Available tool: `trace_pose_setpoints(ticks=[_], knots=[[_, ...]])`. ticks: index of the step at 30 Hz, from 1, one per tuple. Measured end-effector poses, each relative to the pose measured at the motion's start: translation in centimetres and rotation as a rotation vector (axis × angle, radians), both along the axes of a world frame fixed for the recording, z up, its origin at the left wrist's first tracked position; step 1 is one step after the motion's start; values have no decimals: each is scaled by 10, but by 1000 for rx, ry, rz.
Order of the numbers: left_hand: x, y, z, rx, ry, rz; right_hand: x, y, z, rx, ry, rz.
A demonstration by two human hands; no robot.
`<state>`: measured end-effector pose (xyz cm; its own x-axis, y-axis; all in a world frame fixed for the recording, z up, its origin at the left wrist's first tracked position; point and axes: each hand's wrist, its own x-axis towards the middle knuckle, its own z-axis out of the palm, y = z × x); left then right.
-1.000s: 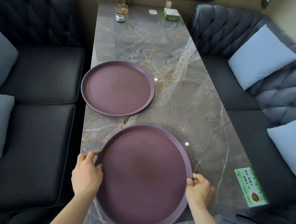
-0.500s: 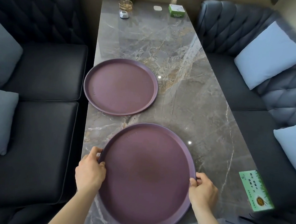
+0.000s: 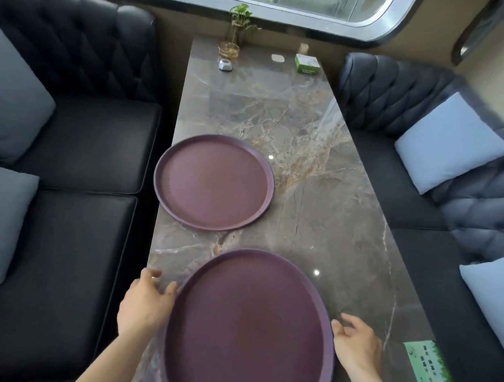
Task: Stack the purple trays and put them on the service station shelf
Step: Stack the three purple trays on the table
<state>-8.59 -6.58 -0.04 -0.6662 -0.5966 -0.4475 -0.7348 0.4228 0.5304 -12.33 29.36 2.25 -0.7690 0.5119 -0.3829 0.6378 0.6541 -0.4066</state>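
Two round purple trays lie on the marble table (image 3: pixel 318 195). The far tray (image 3: pixel 214 182) sits flat near the table's left edge, untouched. The near tray (image 3: pixel 248 326) is close to me and runs out of the bottom of the frame. My left hand (image 3: pixel 145 302) is at its left rim, thumb on the edge and the other fingers spread a little on the table beside it. My right hand (image 3: pixel 356 342) is at its right rim, with curled fingertips touching the edge. Both grips look loose.
Dark tufted sofas with pale cushions (image 3: pixel 451 141) flank the table. At the far end under the window stand a plant in a glass vase (image 3: pixel 240 27), a small glass (image 3: pixel 228 50), a silver item (image 3: pixel 225 65) and a green box (image 3: pixel 307 63). A green card (image 3: pixel 431 376) lies at the near right.
The camera has tilted up, so the window and plant now show. My fingers on both rims of the near tray have loosened and spread. The far tray has not moved.
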Motion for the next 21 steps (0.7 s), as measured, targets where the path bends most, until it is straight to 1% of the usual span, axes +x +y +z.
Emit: trace_pose_setpoints(ticks=[3, 5, 8, 15, 21], knots=[[-30, -10, 8, 88, 70, 122, -42, -18, 10, -97, 20, 47], [-53, -15, 10, 129, 91, 192, -73, -31, 5, -197, 33, 45], [-88, -19, 13, 187, 114, 294, -119, -55, 0, -271, 68, 66], [-161, -28, -7, 309, 170, 467, -215, -116, -5, -499, 55, 181], [-183, -38, -27, 464, 219, 596, -261, -152, -10, -853, -17, 82]])
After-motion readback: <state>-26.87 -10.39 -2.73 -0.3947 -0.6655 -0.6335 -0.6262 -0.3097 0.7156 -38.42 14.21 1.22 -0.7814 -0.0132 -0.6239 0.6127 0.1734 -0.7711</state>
